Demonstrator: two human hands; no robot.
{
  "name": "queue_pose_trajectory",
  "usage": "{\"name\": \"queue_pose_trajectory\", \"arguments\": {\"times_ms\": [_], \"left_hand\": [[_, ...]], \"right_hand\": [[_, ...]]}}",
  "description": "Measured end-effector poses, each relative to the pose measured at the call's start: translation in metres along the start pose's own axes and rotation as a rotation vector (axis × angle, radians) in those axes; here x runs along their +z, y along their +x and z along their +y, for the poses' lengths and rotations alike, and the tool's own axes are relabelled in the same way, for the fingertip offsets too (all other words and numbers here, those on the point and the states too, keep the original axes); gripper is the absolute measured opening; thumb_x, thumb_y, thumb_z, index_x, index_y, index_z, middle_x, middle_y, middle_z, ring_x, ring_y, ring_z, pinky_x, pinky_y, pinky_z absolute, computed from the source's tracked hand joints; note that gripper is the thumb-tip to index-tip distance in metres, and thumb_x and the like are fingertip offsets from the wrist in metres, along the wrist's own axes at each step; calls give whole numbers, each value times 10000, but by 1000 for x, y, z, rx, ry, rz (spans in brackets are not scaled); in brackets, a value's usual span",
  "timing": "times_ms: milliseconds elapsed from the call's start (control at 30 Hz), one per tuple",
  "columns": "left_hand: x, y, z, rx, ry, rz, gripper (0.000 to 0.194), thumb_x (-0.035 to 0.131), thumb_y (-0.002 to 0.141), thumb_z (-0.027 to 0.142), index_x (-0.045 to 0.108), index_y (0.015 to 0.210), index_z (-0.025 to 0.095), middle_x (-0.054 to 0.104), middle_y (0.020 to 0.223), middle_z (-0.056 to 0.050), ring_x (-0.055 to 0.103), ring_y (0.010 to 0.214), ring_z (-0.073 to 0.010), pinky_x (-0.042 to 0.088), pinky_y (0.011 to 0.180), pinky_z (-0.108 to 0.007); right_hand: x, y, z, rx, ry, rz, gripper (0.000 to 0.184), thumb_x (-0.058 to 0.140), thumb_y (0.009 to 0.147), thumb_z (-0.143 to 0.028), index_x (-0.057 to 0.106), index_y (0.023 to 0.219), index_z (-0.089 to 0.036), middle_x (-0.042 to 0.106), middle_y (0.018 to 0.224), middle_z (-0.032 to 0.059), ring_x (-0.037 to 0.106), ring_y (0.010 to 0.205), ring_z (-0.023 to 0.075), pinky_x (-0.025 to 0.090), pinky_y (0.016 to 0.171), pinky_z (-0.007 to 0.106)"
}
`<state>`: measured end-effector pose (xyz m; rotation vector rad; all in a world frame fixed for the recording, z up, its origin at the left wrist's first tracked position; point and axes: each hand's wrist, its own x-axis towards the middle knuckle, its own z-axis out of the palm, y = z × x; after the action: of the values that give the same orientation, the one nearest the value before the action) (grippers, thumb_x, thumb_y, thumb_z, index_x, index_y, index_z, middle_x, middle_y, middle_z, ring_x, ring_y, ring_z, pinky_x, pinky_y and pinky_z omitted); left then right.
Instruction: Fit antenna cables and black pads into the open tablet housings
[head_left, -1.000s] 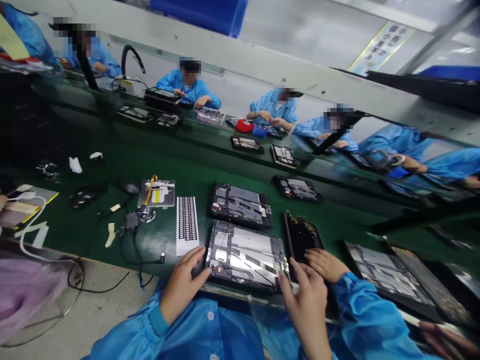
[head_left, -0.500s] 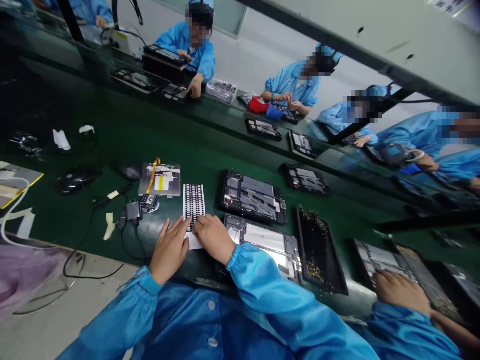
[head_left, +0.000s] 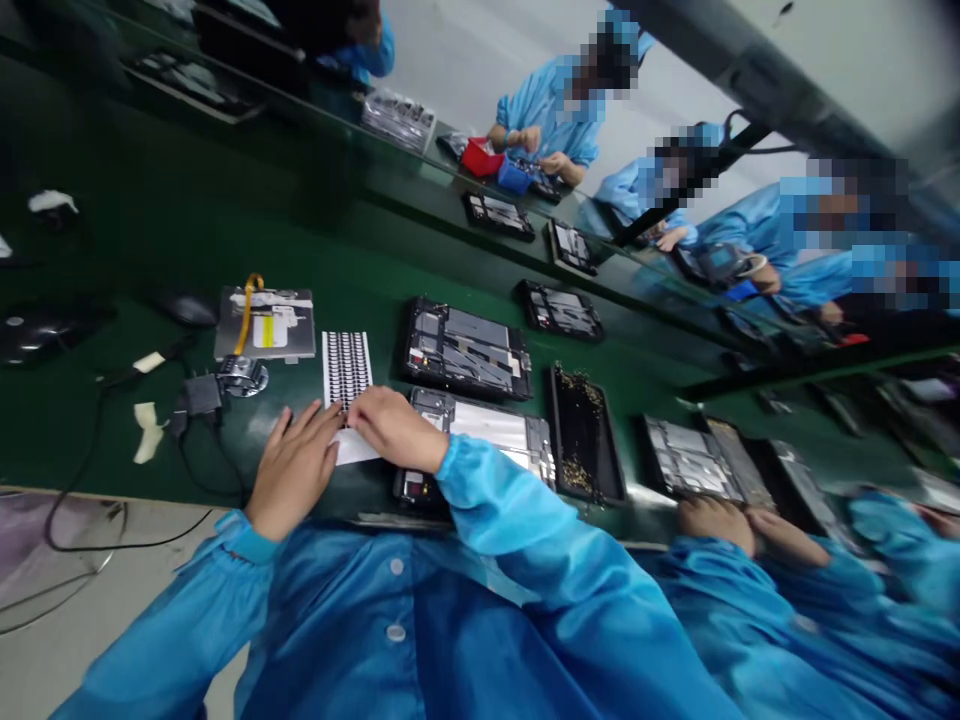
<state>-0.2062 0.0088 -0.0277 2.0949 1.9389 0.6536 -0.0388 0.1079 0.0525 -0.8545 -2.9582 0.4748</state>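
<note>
A white sheet with rows of small black stickers lies on the green table in front of me. My left hand rests on the sheet's left edge, its fingers stretched out and spread. Over the lower part of the sheet, my right hand is closed in a pinch at the stickers. Its fingertips hide whatever is between them. Just right of the sheet, partly under my right forearm, lies an opened tablet with a silver inside. Behind it sits another opened tablet with grey battery cells.
A black tray of small brass-coloured screws stands to the right. On the left are a metal panel with an orange flex cable, a black power adapter and a mouse. Co-workers' hands work at the right.
The view has swung so that the table things sit further left and higher. My left hand stays spread on the sheet, and my right hand keeps its pinch at the stickers.
</note>
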Motion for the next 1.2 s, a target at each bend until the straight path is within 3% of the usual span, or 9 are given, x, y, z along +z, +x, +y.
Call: {"name": "queue_pose_trajectory", "arguments": {"times_ms": [100, 167, 267, 367, 467, 600, 1200], "left_hand": [[-3, 2, 3, 37, -3, 48, 425, 422, 933, 251, 591, 1323, 276, 568, 1443, -50, 427, 1412, -295, 241, 1201, -577], [-7, 2, 17, 50, -23, 133, 369, 436, 941, 241, 632, 1253, 263, 534, 1472, -68, 424, 1409, -312, 273, 1186, -585], [-9, -5, 57, 140, -125, 232, 241, 533, 937, 267, 664, 1139, 248, 586, 1399, -86, 511, 1327, -294, 390, 1126, -535], [1, -13, 100, 318, -224, 200, 167, 594, 926, 267, 657, 1078, 242, 692, 1213, -52, 599, 1215, -242, 442, 1093, -464], [20, -17, 124, 395, -241, 170, 159, 564, 944, 235, 643, 1081, 223, 710, 1174, -50, 619, 1194, -227, 443, 1096, -443], [36, -16, 129, 397, -249, 138, 121, 551, 951, 215, 642, 1030, 211, 710, 1148, -57, 628, 1174, -214, 457, 1078, -426], [37, -13, 129, 373, -321, 148, 81, 572, 942, 200, 647, 971, 205, 692, 1110, -60, 613, 1154, -221, 451, 1047, -418]], "right_hand": [[-45, -54, 4, -3, 372, 228, 134, 422, 1035, -217, 540, 977, -192, 594, 1002, 57, 569, 989, 172, 488, 912, 325], [-60, -102, 0, 90, 437, 303, 91, 459, 1020, -228, 537, 978, -214, 569, 1067, 69, 566, 1042, 188, 492, 928, 348], [-43, -161, -9, 256, 335, 299, 85, 468, 1009, -210, 550, 988, -223, 557, 1157, 103, 556, 1131, 225, 503, 947, 389], [-5, -187, -17, 345, 197, 288, 106, 459, 1010, -181, 559, 1009, -213, 570, 1180, 119, 563, 1145, 236, 516, 958, 405], [20, -191, -19, 393, 110, 303, 118, 463, 1010, -170, 573, 1024, -207, 588, 1178, 120, 569, 1134, 243, 525, 962, 424], [25, -187, -18, 421, 83, 284, 146, 445, 1017, -169, 585, 1035, -209, 601, 1172, 114, 590, 1085, 237, 546, 926, 409], [24, -178, -17, 450, -41, 168, 164, 469, 1005, -153, 620, 1051, -195, 622, 1197, 97, 562, 1032, 244, 539, 896, 396]]}}
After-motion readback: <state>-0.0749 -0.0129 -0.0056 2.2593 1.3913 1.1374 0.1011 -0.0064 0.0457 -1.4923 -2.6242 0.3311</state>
